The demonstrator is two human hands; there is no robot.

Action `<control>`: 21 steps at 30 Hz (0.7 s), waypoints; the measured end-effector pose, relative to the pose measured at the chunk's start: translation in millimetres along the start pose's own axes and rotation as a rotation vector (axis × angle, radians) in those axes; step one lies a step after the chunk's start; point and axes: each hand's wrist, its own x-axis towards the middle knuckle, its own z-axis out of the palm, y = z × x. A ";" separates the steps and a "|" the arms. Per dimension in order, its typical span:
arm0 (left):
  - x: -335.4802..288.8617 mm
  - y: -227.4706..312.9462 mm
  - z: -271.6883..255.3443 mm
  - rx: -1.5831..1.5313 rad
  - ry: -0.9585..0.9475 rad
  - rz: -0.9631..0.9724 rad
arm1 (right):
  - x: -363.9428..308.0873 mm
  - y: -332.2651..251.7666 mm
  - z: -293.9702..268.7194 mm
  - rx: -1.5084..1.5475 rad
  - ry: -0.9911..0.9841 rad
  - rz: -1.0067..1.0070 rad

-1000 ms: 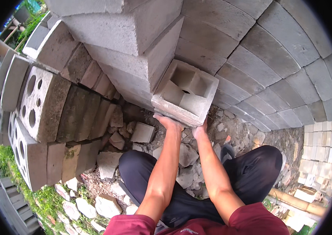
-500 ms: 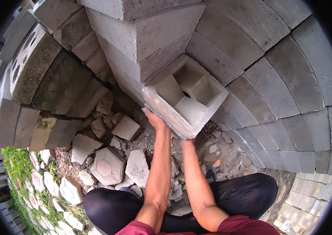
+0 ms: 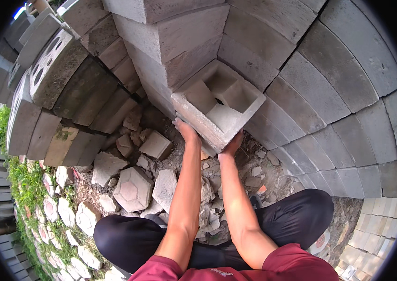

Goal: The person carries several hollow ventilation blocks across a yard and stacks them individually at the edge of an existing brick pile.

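A grey hollow concrete block (image 3: 194,117), its square cavities facing up, sits in the corner between a stacked column of blocks (image 3: 187,40) and the block wall on the right. My left hand (image 3: 187,131) presses against the block's near left side, with the thumb side showing and most fingers hidden underneath. At the block's near right corner my right hand (image 3: 232,144) is cupped around the edge. Its fingertips are partly hidden behind the block. Both arms reach straight forward between my bent knees.
A tall wall of stacked grey blocks (image 3: 329,98) curves along the right. Blocks with round holes (image 3: 48,61) are piled at the left. Broken rubble and hexagonal pavers (image 3: 133,188) lie on the dirt between them. Grass (image 3: 27,196) grows at the far left; pale blocks (image 3: 376,225) stand lower right.
In the picture, the block and both hands sit slightly higher and the whole view has shifted. My right hand has come further round the block's near right corner.
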 end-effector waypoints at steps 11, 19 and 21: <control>-103.4 25.5 -25.0 -0.270 -0.297 -0.230 | 0.4 27.1 -41.6 0.002 0.259 0.139; -90.2 11.2 -15.8 -0.464 -0.527 -0.305 | 1.0 17.6 -31.8 0.097 0.060 0.157; -89.6 16.2 -17.3 -0.394 -0.508 -0.275 | -0.6 14.5 -22.6 0.067 0.025 0.153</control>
